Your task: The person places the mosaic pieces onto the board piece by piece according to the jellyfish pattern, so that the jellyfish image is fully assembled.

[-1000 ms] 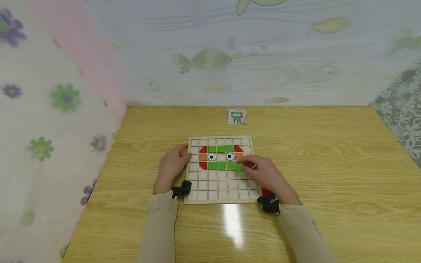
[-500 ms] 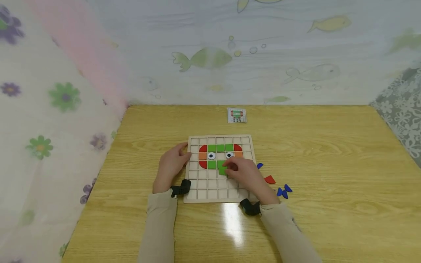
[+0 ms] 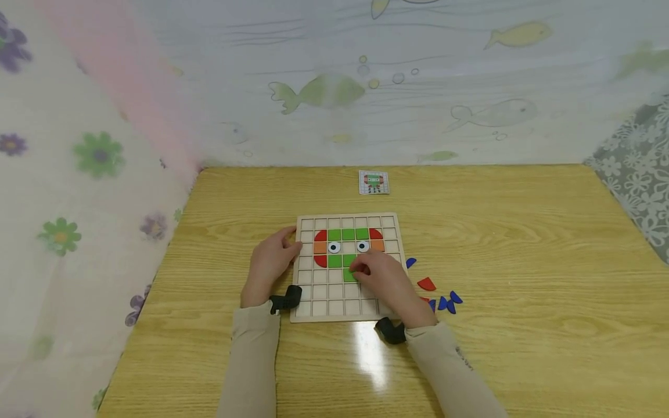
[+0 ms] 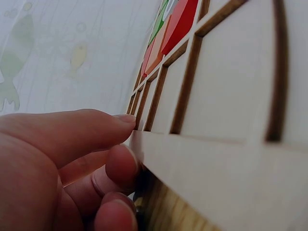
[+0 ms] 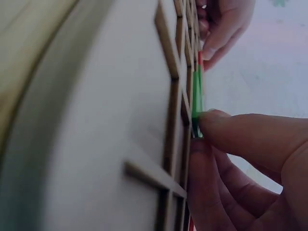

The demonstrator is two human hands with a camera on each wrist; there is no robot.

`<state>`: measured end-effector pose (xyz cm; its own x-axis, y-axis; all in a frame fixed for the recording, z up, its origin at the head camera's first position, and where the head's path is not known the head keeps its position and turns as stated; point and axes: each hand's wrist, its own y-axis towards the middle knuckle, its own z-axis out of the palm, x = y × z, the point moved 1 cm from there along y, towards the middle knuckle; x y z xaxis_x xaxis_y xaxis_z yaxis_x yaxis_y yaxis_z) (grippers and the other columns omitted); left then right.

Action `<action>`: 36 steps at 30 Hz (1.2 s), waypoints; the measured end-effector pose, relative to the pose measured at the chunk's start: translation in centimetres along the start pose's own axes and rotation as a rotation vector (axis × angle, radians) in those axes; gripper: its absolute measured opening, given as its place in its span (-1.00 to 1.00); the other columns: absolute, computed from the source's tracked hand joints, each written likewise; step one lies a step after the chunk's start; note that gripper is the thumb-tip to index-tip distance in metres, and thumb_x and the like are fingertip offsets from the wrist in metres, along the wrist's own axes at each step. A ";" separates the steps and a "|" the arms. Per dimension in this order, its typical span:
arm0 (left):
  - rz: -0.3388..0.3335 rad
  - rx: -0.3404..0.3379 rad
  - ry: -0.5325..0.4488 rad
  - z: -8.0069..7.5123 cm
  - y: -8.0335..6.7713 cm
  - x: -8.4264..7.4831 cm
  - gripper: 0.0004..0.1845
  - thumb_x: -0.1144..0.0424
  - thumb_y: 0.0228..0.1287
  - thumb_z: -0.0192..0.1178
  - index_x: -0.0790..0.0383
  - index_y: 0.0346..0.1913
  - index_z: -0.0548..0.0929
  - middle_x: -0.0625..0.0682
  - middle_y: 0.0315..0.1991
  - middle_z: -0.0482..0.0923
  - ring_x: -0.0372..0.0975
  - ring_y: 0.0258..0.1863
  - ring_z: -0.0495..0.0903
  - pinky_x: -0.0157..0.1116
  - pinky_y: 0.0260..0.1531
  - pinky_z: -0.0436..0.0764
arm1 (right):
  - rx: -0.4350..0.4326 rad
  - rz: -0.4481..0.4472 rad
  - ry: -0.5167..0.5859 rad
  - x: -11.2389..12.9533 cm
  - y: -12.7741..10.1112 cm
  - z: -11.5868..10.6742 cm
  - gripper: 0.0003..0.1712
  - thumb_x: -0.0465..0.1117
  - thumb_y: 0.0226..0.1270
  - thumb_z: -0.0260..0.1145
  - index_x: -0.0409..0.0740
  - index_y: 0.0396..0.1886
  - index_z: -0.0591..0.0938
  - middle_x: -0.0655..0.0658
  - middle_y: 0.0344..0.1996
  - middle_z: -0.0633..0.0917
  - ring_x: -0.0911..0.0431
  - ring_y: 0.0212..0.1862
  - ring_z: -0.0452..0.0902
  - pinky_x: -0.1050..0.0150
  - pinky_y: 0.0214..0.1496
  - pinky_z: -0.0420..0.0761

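Note:
A wooden grid board [image 3: 305, 315] lies flat on the table, with red, orange and green tiles and two eye discs in its cells. My left hand [image 3: 269, 262] holds the board's left edge; in the left wrist view the thumb [image 4: 108, 130] lies at the rim and the fingers curl at its side. Over the middle of the board, my right hand [image 3: 384, 278] pinches a green square tile [image 3: 349, 275] at a cell just below the lower green row. In the right wrist view, thumb and finger meet at the green tile [image 5: 197, 96]. My right hand hides part of the lower right pattern.
Loose blue pieces [image 3: 451, 306] and a red quarter-round piece [image 3: 426, 284] lie right of the board. A small picture card [image 3: 374, 182] lies behind it on the wooden table [image 3: 522, 244]. Patterned cloth walls [image 3: 313, 133] stand at the back and left.
My right hand has moved left with the green tile, then slightly down onto a cell below the lower green row. The loose pieces at right came into view. My left hand stays at the board's edge.

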<state>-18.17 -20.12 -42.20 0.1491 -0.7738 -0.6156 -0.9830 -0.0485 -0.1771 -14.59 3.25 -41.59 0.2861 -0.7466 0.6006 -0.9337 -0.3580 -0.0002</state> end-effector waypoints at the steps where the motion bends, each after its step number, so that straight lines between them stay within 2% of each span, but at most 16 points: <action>1: -0.002 -0.001 0.002 0.0 0.0 0.0 -0.49 0.03 0.21 0.07 -0.01 0.23 0.36 -0.05 -0.57 0.48 -0.21 -0.64 0.42 -0.29 -0.55 0.33 | -0.002 -0.004 0.005 -0.1 0.0 0.0 -0.94 -0.23 0.08 0.33 0.03 -0.42 0.65 0.13 -0.48 0.50 0.26 -0.44 0.38 0.35 -0.35 0.41; 7: -0.013 -0.002 0.004 0.2 -0.1 0.1 -0.49 0.02 0.20 0.07 0.00 0.23 0.36 -0.05 -0.55 0.46 -0.20 -0.62 0.40 -0.28 -0.56 0.32 | 0.011 0.008 0.075 -0.9 -0.6 -0.8 -0.89 -0.19 0.14 0.28 0.04 -0.31 0.65 0.15 -0.39 0.55 0.26 -0.37 0.41 0.32 -0.29 0.43; 13: -0.001 -0.006 0.006 0.2 -0.1 0.0 -0.50 0.02 0.21 0.07 0.00 0.23 0.37 -0.05 -0.56 0.46 -0.20 -0.63 0.39 -0.29 -0.56 0.31 | 0.032 0.019 0.098 -2.6 -1.5 -2.3 -0.85 -0.15 0.18 0.25 0.04 -0.24 0.64 0.14 -0.35 0.56 0.25 -0.33 0.43 0.28 -0.26 0.44; 20: -0.013 0.001 0.007 0.2 -0.1 0.0 -0.49 0.02 0.21 0.07 -0.01 0.23 0.35 -0.04 -0.59 0.46 -0.20 -0.64 0.40 -0.29 -0.57 0.31 | 0.059 0.071 0.093 -4.7 -2.5 -4.1 -0.81 -0.09 0.22 0.21 0.05 -0.19 0.62 0.11 -0.37 0.57 0.19 -0.35 0.41 0.24 -0.27 0.42; 30: -0.012 0.001 0.007 0.2 -0.1 0.0 -0.49 0.02 0.22 0.06 -0.01 0.24 0.35 -0.04 -0.61 0.46 -0.20 -0.66 0.41 -0.29 -0.57 0.31 | 0.102 0.164 0.058 -7.9 -3.3 -6.3 -0.72 0.00 0.17 0.24 0.05 -0.14 0.59 0.06 -0.36 0.56 0.14 -0.34 0.41 0.23 -0.27 0.41; 36: -0.005 -0.004 0.012 0.1 0.0 0.0 -0.50 0.01 0.23 0.05 0.00 0.24 0.35 -0.04 -0.62 0.45 -0.19 -0.66 0.39 -0.28 -0.59 0.30 | 0.158 0.168 0.038 -9.3 -3.6 -7.2 -0.68 0.05 0.15 0.25 -0.01 -0.17 0.58 0.05 -0.42 0.54 0.14 -0.37 0.39 0.23 -0.28 0.38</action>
<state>-18.17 -20.09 -42.25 0.1525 -0.7810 -0.6057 -0.9827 -0.0547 -0.1769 -15.40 15.47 -41.41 0.1186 -0.7823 0.6116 -0.9215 -0.3161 -0.2257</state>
